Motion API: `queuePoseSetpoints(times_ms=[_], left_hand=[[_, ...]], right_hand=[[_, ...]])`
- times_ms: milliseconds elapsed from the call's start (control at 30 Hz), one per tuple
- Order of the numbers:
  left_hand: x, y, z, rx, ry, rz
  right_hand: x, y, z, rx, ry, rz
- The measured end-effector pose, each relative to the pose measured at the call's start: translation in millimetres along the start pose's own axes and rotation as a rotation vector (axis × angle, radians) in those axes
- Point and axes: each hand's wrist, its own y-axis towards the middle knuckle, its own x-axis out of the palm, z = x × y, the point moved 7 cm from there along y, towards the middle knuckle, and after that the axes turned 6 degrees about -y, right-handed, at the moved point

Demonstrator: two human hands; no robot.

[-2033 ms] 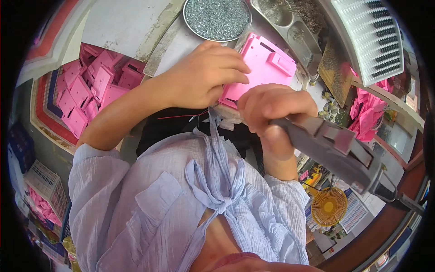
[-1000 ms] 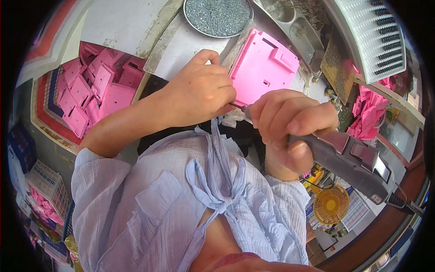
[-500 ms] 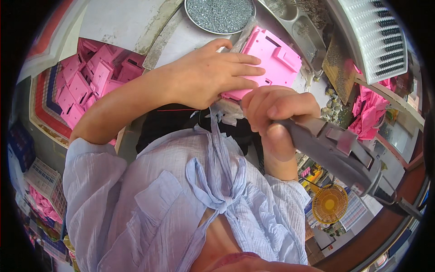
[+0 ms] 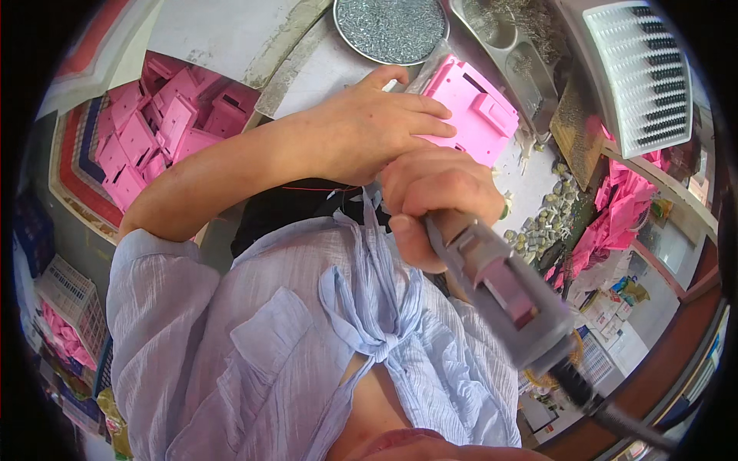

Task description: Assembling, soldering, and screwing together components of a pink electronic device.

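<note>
My left hand (image 4: 377, 127) lies on a pink plastic housing (image 4: 480, 104), fingers stretched out across its near left part and the thumb apart. The housing rests on the worktop with its flat, slotted face up; a raised block stands on its right half. My right hand (image 4: 446, 188) is wrapped round a grey corded electric screwdriver (image 4: 519, 300), held over the near edge of the housing. Its body tilts back toward me, and the cord runs off at lower right. My right fist hides the driver's tip and the housing's near corner.
Small silvery screws (image 4: 390, 27) fill a round dish beyond my left hand. Beside it are a metal compartment tray (image 4: 532, 81) and a white rack (image 4: 634, 81) with black pieces. Pink parts fill a box (image 4: 150, 127) at left; more pink pieces (image 4: 615, 219) lie right, past small greyish bits (image 4: 550, 219).
My right hand has moved left and nearer, close against my left fingers. The screwdriver has swung from pointing far right to a steeper slant toward me. My left hand stays on the housing.
</note>
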Motion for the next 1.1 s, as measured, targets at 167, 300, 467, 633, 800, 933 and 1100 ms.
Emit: queuePoseSetpoints(times_ms=[167, 300, 467, 633, 800, 933, 1100], left_hand=[[-5, 20, 8, -0.034, -0.009, -0.043], [17, 54, 31, 0.097, 0.001, 0.079], [20, 53, 32, 0.07, 0.184, -0.075], [23, 58, 31, 0.01, 0.132, -0.11], [25, 60, 30, -0.025, 0.142, -0.099], [26, 66, 34, 0.002, 0.168, -0.102], [28, 61, 31, -0.026, 0.156, -0.097]], right_hand=[[-74, 1, -31, 0.02, 0.177, 0.202], [-156, -8, -73, -0.122, 0.155, 0.401], [-180, -51, -54, -0.089, 0.049, 0.559], [-173, -81, -1, 0.111, -0.014, 0.694], [-174, -64, -11, -0.055, 0.105, 0.622], [-167, -70, 13, 0.047, -0.181, 0.555], [-155, -74, -24, -0.027, 0.157, 0.508]])
